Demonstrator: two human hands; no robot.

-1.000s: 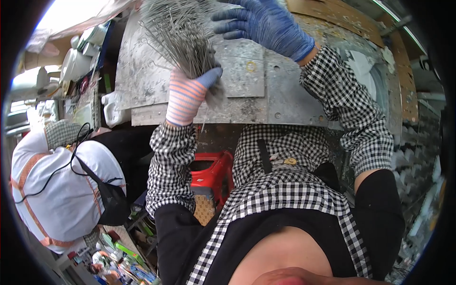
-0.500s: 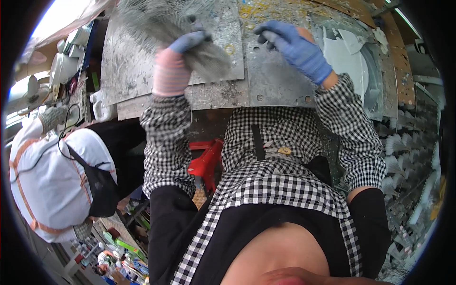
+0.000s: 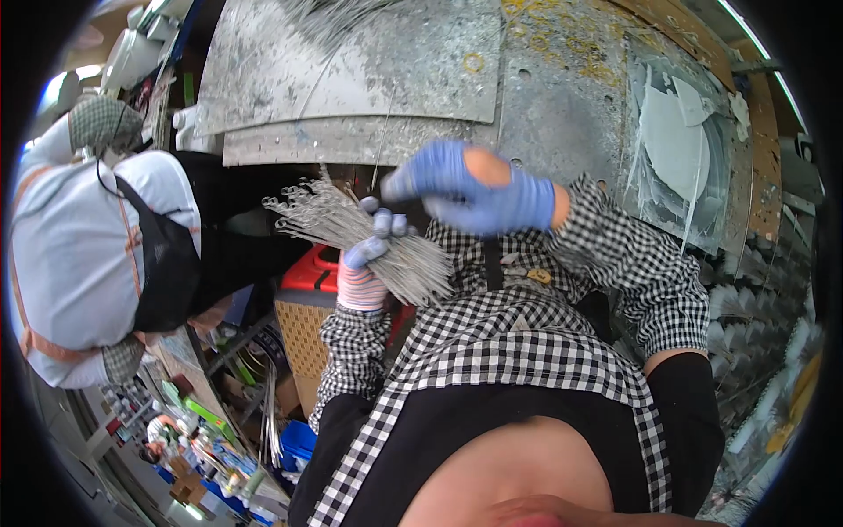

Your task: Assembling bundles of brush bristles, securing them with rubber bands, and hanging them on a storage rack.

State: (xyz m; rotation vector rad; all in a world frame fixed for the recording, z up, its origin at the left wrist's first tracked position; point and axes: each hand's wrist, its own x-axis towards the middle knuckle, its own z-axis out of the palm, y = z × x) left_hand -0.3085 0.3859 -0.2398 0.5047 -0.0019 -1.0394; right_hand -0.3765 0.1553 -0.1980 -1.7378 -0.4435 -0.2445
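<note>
My left hand (image 3: 371,255), in a striped glove with blue-grey fingers, is closed around a thick bundle of thin metal wires (image 3: 320,212). Small loops show at the bundle's far left end, while the straight ends point toward my checked apron. The bundle is held low, just off the table's near edge. My right hand (image 3: 483,195), in a blue glove, hovers right of the bundle's upper side, apart from it. Motion blurs its fingers, which bend toward the left. A thin wire runs close by these fingertips; whether they hold it I cannot make out.
More wires (image 3: 329,19) lie at the far edge of the worn metal-topped table (image 3: 404,75). White material (image 3: 672,145) is smeared on a sheet at the right. To my left sits another person (image 3: 83,237) in white. A red stool (image 3: 312,270) is beside my left arm.
The left hand has drawn the wire bundle from over the table toward my lap. The right hand has moved left and nearer to me, closer to the bundle. My view has shifted too.
</note>
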